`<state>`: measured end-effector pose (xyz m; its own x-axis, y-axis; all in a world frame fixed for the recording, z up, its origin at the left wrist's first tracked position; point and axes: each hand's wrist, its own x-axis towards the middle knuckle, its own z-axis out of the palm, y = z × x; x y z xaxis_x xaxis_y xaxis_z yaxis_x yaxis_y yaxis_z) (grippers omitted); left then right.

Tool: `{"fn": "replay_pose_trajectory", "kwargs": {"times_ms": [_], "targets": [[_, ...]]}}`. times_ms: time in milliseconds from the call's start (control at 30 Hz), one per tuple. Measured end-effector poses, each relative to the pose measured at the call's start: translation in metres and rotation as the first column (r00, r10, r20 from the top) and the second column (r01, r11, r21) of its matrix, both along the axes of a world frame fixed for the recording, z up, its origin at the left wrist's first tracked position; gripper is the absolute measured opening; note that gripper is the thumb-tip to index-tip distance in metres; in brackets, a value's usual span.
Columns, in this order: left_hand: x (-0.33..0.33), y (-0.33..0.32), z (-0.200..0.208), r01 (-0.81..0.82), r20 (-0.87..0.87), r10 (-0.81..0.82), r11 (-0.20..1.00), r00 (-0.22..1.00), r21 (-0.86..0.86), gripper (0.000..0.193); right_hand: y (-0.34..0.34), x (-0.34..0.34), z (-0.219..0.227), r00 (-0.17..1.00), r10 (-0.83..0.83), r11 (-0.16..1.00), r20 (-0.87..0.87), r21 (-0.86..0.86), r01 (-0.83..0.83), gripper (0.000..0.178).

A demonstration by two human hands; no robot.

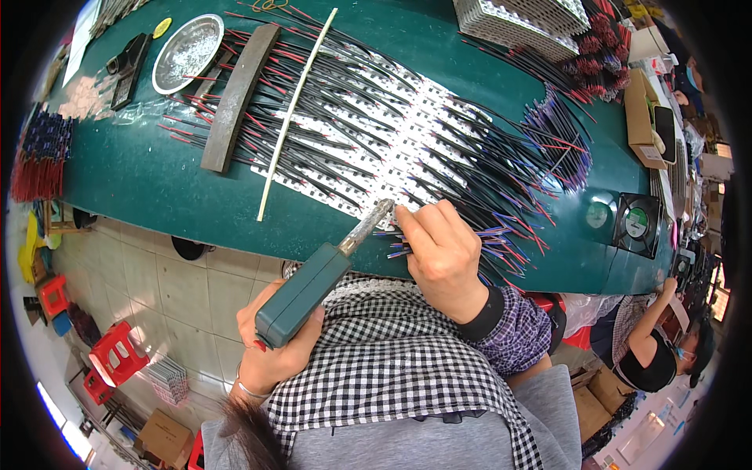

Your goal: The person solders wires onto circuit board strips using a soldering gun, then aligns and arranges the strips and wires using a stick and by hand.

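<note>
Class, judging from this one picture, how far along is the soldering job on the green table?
Done, apparently: many black and red wires already lie fanned across the white strips. In hand: the left hand holds a soldering iron, tip by the right hand at the strips' near edge. Left: cannot tell which joints remain.

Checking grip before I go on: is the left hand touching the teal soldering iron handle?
Touching. The head view shows the left hand wrapped around the teal soldering iron handle, fingers closed on its rear end with no gap visible.
</note>
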<state>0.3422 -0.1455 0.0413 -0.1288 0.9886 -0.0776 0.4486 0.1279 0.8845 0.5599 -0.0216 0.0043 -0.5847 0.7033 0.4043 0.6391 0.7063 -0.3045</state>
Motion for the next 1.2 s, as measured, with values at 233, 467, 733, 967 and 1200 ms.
{"fn": "replay_pose_trajectory", "kwargs": {"times_ms": [233, 467, 733, 967, 1200], "targets": [[-0.0023, -0.0065, 0.0024, -0.030, 0.007, 0.030, 0.999, 1.000, -0.034, 0.025, 0.0008, -0.0002, 0.0022, 1.000, -0.003, 1.000, -0.001, -0.012, 0.003, 0.026], [-0.0004, -0.0075, 0.0012, -0.034, -0.007, 0.034, 0.999, 0.999, 0.007, 0.024, 0.0020, 0.0013, -0.0003, 0.999, -0.007, 1.000, -0.041, -0.029, 0.006, 0.025], [0.0025, -0.0015, -0.0030, -0.018, 0.019, 0.017, 0.999, 1.000, 0.037, 0.021, 0.0012, 0.0005, 0.0004, 1.000, 0.020, 1.000, 0.006, 0.004, -0.020, 0.028], [0.0016, -0.0020, -0.0042, -0.016, 0.020, 0.015, 0.999, 1.000, 0.029, 0.019, 0.0007, 0.0001, 0.0005, 1.000, 0.019, 1.000, 0.011, 0.007, -0.019, 0.029], [0.0010, -0.0042, -0.0021, -0.034, -0.005, 0.034, 0.999, 0.999, 0.038, 0.022, 0.0014, 0.0002, 0.0000, 1.000, 0.021, 1.000, 0.009, 0.003, -0.021, 0.029]]}}
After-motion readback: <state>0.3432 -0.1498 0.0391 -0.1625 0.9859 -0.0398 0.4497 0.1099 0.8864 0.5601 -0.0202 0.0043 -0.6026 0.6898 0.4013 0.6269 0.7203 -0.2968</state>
